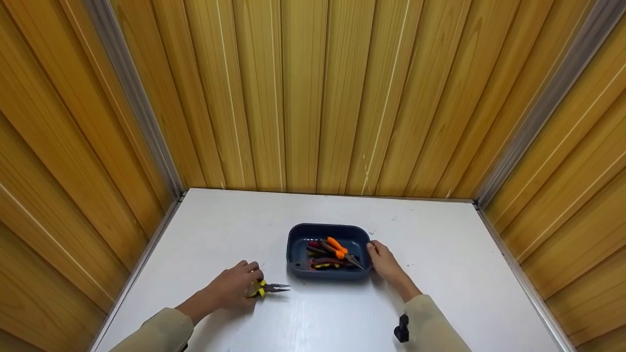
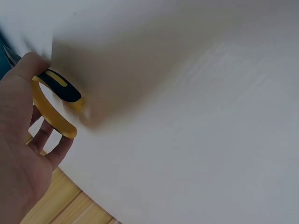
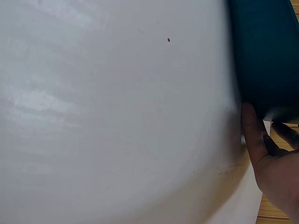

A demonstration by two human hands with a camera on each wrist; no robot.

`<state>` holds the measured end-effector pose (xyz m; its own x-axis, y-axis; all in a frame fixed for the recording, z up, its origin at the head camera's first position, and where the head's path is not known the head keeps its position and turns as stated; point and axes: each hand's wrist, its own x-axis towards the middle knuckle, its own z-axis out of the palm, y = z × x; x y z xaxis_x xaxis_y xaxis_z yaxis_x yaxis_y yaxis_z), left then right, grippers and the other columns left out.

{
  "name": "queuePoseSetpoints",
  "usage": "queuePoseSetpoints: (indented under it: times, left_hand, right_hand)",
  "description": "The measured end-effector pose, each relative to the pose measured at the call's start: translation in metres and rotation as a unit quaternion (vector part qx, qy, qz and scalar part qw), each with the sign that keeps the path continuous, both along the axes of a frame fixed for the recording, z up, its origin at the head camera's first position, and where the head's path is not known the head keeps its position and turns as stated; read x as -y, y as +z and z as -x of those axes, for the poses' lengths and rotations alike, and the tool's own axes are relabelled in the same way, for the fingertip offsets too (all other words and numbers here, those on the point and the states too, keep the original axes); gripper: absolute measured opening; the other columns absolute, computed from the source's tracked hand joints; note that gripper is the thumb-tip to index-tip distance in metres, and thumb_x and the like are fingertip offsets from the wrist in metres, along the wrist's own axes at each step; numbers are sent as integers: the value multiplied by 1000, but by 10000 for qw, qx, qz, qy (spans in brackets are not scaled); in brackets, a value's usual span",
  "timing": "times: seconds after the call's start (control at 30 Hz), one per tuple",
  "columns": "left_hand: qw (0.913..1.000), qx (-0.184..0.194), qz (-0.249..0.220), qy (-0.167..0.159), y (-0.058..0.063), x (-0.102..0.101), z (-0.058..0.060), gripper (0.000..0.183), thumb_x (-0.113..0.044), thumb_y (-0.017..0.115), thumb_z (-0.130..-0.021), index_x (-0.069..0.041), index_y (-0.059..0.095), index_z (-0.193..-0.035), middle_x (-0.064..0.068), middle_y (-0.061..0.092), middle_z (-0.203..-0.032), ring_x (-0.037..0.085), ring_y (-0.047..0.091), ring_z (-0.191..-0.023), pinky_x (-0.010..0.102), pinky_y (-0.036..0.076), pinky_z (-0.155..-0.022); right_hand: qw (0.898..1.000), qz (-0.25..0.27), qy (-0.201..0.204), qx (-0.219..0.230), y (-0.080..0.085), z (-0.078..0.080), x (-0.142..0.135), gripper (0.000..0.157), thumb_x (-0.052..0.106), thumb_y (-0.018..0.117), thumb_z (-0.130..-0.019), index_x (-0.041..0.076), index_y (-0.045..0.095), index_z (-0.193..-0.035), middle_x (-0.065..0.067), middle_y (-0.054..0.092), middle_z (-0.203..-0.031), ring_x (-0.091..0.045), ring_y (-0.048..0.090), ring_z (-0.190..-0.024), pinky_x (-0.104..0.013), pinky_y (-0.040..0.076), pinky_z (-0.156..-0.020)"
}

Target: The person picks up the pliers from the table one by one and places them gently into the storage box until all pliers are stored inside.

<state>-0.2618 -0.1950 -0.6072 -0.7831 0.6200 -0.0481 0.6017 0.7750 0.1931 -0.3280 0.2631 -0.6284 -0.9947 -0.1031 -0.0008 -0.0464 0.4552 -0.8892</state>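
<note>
My left hand (image 1: pixel 234 287) holds long-nose pliers (image 1: pixel 263 289) with yellow and black handles, front left of a dark blue plastic bin (image 1: pixel 332 275). Their slightly parted jaws point right. In the left wrist view, the thumb lies over the pliers (image 2: pixel 55 114) and the handles stand apart. My right hand (image 1: pixel 386 266) grips the bin's right end at the rim. The right wrist view has that hand (image 3: pixel 279 175) at the corner of the bin (image 3: pixel 268 56). Inside, orange-handled pliers (image 1: pixel 339 250) lie across several tools with dark, red and yellow handles (image 1: pixel 326 264).
The bin stands on a white tabletop (image 1: pixel 234 220). Wood-patterned panels (image 1: pixel 318 98) rise behind it and on both sides, with grey metal posts (image 1: pixel 134 93) at the corners. A small black clip (image 1: pixel 402 328) is on the right sleeve.
</note>
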Motion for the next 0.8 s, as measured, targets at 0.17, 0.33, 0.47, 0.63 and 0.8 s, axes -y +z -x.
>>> queuePoseSetpoints:
  times: [0.17,0.33,0.47,0.63,0.8]
  left_hand:
    - [9987,-403,-122,-293,9,1,0,40,-29,90,-86,-17,68,-118,-4,60,-117,17,53,-100,37,57,-77]
    - [9978,-501,-67,-428,15,0,0,39,-32,89,-88,-18,68,-117,-3,60,-117,18,53,-101,38,57,-77]
    - [9969,-612,71,-494,23,-3,2,41,-32,91,-87,-18,69,-119,-3,60,-117,18,53,-101,37,57,-77]
    - [9955,-793,101,-507,36,-10,8,44,-31,93,-83,-20,70,-119,-5,59,-116,16,51,-98,33,54,-69]
    - [9949,-911,-32,-437,48,-17,17,37,-28,89,-85,-22,71,-117,-6,61,-114,16,51,-96,32,50,-64]
  right_hand:
    - [9999,-150,-19,-68,0,0,0,34,17,42,-117,-7,63,-131,-19,68,-120,-26,60,-109,-47,46,-101]
    - [9996,-231,-51,-133,-2,1,1,33,15,43,-116,-7,64,-127,-18,69,-116,-24,60,-104,-44,47,-98]
    - [9999,-107,-90,-100,-2,0,1,33,15,44,-116,-7,65,-129,-18,70,-118,-27,61,-108,-46,47,-100]
    - [9999,-52,-87,-134,-3,0,1,33,15,44,-116,-8,64,-129,-20,69,-119,-31,62,-112,-50,45,-104]
    - [9997,-138,-127,-179,-3,0,2,31,14,44,-116,-7,65,-126,-20,69,-118,-30,61,-111,-47,45,-102]
